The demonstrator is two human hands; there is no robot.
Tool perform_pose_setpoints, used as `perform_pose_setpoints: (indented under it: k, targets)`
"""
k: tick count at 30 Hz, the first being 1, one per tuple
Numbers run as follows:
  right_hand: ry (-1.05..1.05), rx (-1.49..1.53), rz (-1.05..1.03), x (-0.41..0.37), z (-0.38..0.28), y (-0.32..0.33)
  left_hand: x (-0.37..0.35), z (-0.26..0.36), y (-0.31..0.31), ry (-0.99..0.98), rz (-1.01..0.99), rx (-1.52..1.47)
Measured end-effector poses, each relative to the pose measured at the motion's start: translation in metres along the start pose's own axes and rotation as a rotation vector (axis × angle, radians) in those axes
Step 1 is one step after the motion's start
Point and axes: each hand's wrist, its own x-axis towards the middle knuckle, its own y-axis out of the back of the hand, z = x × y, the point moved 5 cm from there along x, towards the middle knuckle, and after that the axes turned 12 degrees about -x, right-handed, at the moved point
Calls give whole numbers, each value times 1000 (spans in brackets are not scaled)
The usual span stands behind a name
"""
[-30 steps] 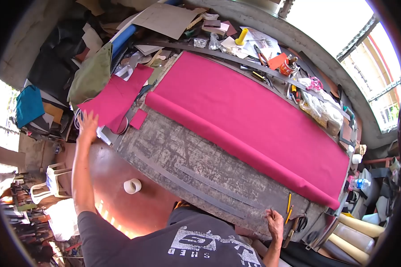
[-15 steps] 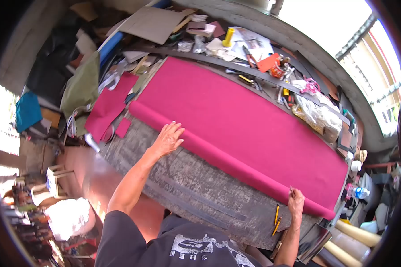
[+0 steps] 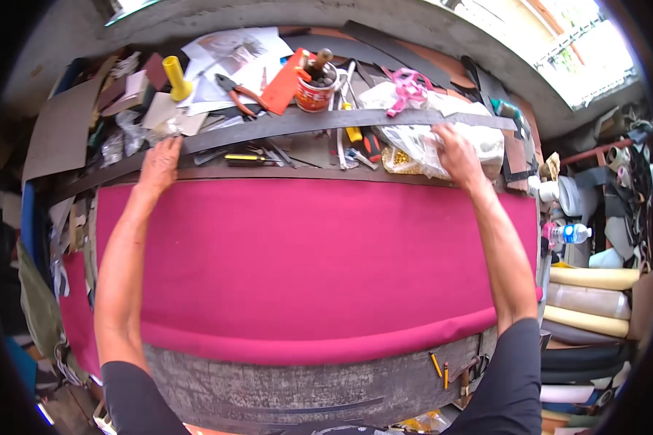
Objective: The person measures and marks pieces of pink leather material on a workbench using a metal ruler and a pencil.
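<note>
A wide magenta sheet of material [image 3: 312, 254] lies across the worktable, its front edge curled into a long roll [image 3: 326, 349]. Behind it, a long flat grey strip, like a straightedge [image 3: 305, 125], spans the cluttered back of the table. My left hand [image 3: 161, 164] closes on this strip toward its left part. Near its right end, my right hand [image 3: 458, 156] has curled fingers at the strip's lower edge, beside a clear plastic bag [image 3: 417, 156]. The fingertips are partly hidden.
Along the back are a red can of tools [image 3: 316, 94], pliers [image 3: 236, 93], a yellow tube [image 3: 174, 78] and papers. Two yellow pencils [image 3: 436, 365] lie at the front right. A water bottle [image 3: 573, 233] and material rolls [image 3: 591, 278] are on the right.
Both hands have moved from the rolled front edge to the grey strip at the back. The small item at my right fingertips is no longer visible there. My view has turned to face the table.
</note>
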Motion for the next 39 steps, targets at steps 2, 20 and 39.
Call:
perform_pose_setpoints:
  k: [2,20,39]
  targets:
    - [47,-76,-108,37,12,-21,8,-9,-9,16,11,13]
    - [109,-303,-395,78,18,-2,-11,-64,11,-90,136,-85]
    - [-259,49,-284,-290,21,91,-179,165,111,-103,-136,-474]
